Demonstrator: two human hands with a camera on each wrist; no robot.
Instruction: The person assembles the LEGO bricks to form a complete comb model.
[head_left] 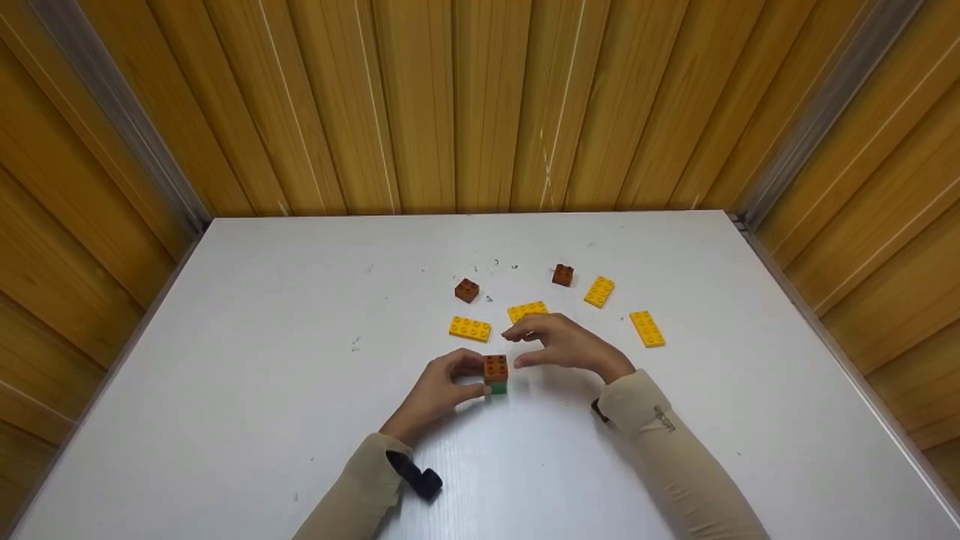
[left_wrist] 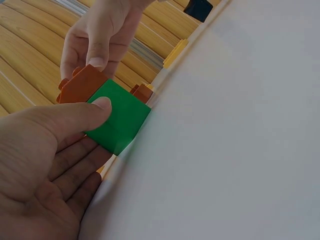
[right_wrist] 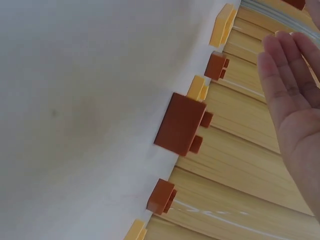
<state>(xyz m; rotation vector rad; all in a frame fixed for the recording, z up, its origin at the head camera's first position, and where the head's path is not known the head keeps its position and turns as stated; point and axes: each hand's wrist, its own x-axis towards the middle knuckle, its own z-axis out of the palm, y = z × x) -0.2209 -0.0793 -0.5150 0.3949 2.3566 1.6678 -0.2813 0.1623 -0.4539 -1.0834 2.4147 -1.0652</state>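
My left hand (head_left: 439, 386) grips a small stack of toy building bricks on the white table. Its lower brick is green (left_wrist: 120, 117) and its upper one orange-brown (head_left: 496, 366). In the left wrist view the thumb presses against the green brick's face, with the other fingers around the far side. My right hand (head_left: 566, 345) hovers just right of the stack, fingers loosely bent and nothing between them. The right wrist view shows its palm and extended fingers, with a brown brick (right_wrist: 181, 124) looming large beside it.
Beyond the hands, two brown bricks (head_left: 466, 290) lie apart on the table (head_left: 300, 337). Several flat yellow bricks (head_left: 470, 328) are scattered there too; my right hand partly covers one (head_left: 527, 310). Wood-look panel walls (head_left: 487, 105) enclose the table's back and sides.
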